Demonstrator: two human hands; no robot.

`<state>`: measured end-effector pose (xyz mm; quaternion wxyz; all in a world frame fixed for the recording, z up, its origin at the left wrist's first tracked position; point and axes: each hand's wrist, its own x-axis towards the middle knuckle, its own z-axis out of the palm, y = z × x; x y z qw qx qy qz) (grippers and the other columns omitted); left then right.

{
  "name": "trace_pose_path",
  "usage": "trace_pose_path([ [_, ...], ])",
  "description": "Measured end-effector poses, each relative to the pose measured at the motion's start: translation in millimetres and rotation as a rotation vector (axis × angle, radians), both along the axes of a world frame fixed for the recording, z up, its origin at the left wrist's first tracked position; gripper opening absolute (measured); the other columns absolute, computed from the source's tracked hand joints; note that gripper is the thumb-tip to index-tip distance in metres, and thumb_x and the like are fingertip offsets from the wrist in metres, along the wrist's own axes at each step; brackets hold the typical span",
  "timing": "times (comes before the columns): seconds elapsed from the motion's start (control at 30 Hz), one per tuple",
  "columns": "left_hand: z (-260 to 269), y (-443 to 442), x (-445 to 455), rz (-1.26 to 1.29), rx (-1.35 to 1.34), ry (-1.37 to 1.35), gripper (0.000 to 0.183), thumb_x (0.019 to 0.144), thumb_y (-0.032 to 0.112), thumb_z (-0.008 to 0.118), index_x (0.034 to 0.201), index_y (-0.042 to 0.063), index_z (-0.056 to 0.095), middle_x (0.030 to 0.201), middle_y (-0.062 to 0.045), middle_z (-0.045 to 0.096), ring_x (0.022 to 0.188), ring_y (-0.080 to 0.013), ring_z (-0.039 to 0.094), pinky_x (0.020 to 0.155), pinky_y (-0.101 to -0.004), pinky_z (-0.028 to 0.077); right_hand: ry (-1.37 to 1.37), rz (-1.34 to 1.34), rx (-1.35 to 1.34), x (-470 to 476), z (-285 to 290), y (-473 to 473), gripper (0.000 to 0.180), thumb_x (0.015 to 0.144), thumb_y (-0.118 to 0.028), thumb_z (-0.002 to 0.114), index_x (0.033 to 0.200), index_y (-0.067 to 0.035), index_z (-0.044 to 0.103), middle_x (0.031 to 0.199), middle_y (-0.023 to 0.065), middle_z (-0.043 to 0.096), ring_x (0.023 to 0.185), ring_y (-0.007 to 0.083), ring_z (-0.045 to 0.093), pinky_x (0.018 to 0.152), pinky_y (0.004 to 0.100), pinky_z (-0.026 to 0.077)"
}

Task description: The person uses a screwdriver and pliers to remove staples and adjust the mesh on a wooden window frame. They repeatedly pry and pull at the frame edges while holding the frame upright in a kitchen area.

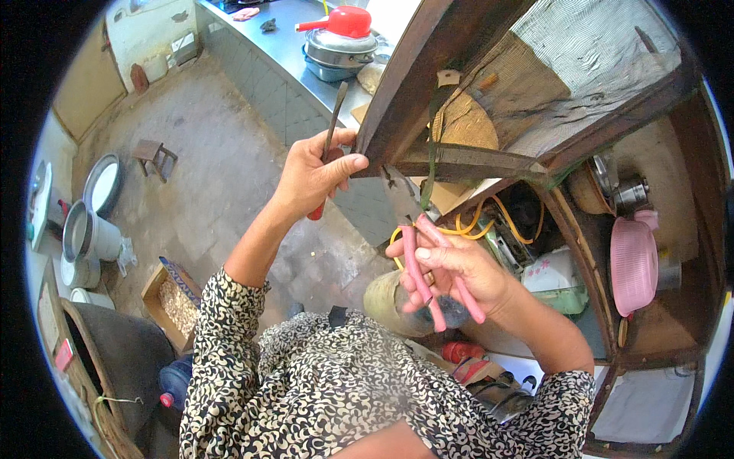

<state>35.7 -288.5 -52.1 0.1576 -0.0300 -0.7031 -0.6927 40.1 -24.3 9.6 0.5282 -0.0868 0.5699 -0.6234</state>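
Observation:
My left hand (pixel 318 169) grips a screwdriver (pixel 335 117), its dark shaft up and its red handle end showing below the palm. The thumb and fingers of this hand also rest against the lower corner of a dark wooden cabinet door frame (pixel 416 94). In my right hand (pixel 459 269) is a pair of pliers (pixel 414 261) with pink-sleeved handles spread apart. The pliers' metal head reaches up to the frame's corner; whether the jaws grip anything there I cannot tell. A dark green strip (pixel 431 166) hangs from the mesh-covered door panel (pixel 516 86) near the pliers.
Behind the door runs a steel counter (pixel 275 54) with a red saucepan (pixel 350 23) on a lidded pot (pixel 338 49). Cabinet shelves at right hold a pink basket (pixel 632 267) and a yellow cable (pixel 481 221). A pale bucket (pixel 390 301) stands below my right hand; a small stool (pixel 153 158) is at left.

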Motion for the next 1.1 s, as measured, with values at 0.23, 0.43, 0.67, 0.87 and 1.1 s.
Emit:
trace_pose_path([
  [0.23, -2, 6, 0, 0.004, -0.024, 0.018, 0.038, 0.088, 0.022, 0.077, 0.119, 0.003, 0.066, 0.076, 0.002, 0.064, 0.059, -0.0043, 0.056, 0.049, -0.021, 0.045, -0.213, -0.091, -0.199, 17, -14, -2, 0.043, 0.095, -0.022, 0.055, 0.13, -0.001, 0.042, 0.085, 0.0084, 0.053, 0.067, 0.017, 0.054, 0.056, 0.0323, 0.05],
  [0.43, -10, 25, 6, 0.055, -0.008, 0.075, 0.035, 0.091, 0.021, 0.074, 0.118, 0.001, 0.065, 0.074, 0.002, 0.061, 0.06, -0.0055, 0.053, 0.055, -0.023, 0.046, -0.126, -0.112, -0.098, 27, -15, -1, 0.042, 0.092, -0.021, 0.055, 0.128, -0.002, 0.041, 0.082, 0.0043, 0.049, 0.064, 0.0129, 0.051, 0.048, 0.0281, 0.046],
  [0.67, -22, 39, 4, 0.104, -0.114, 0.182, 0.035, 0.093, 0.024, 0.072, 0.115, -0.001, 0.064, 0.069, 0.001, 0.056, 0.059, -0.0068, 0.051, 0.054, -0.0244, 0.043, 0.33, -0.023, 0.43, 25, -2, 9, 0.042, 0.091, -0.019, 0.054, 0.127, 0.0, 0.045, 0.081, 0.0103, 0.056, 0.076, 0.0227, 0.061, 0.065, 0.039, 0.05],
  [0.87, -30, 44, 1, 0.136, -0.123, 0.193, 0.033, 0.092, 0.023, 0.072, 0.114, -0.001, 0.065, 0.066, -0.001, 0.053, 0.058, -0.008, 0.051, 0.054, -0.0255, 0.043, 1.057, 0.135, 0.828, 20, -1, 14, 0.042, 0.088, -0.018, 0.055, 0.124, 0.001, 0.046, 0.097, 0.0324, 0.063, 0.089, 0.05, 0.061, 0.079, 0.0553, 0.045],
  [1.1, -32, 57, -7, 0.173, -0.135, 0.252, 0.029, 0.093, 0.019, 0.07, 0.112, -0.002, 0.066, 0.076, -0.006, 0.065, 0.059, -0.0093, 0.056, 0.056, -0.0267, 0.046, -0.35, -0.101, -0.223, 37, -20, 31, 0.047, 0.093, -0.023, 0.054, 0.132, 0.0, 0.044, 0.084, 0.0065, 0.055, 0.066, 0.0145, 0.059, 0.049, 0.0275, 0.048],
])
